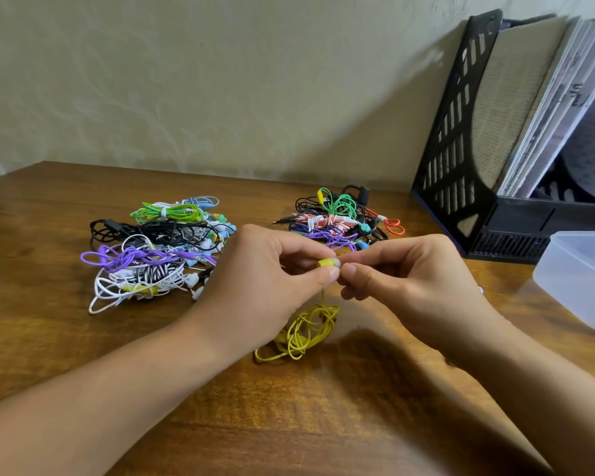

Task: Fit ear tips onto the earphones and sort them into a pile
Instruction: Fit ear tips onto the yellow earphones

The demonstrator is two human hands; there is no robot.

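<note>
Yellow earbud (326, 263) pinched between left hand (272, 273) and right hand (406, 276); cable (301, 333) dangling below.

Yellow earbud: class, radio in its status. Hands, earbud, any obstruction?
Left hand pinches yellow earbud. Right hand pinches ear tip at its end. Yellow cable trails to desk. Nothing obstructing.

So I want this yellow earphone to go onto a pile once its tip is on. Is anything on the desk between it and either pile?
Nothing visible. The left hand and right hand pinch the yellow earbud above bare desk. The left pile and right pile lie just beyond the hands, and only the earphone's own yellow cable trails below.
</note>
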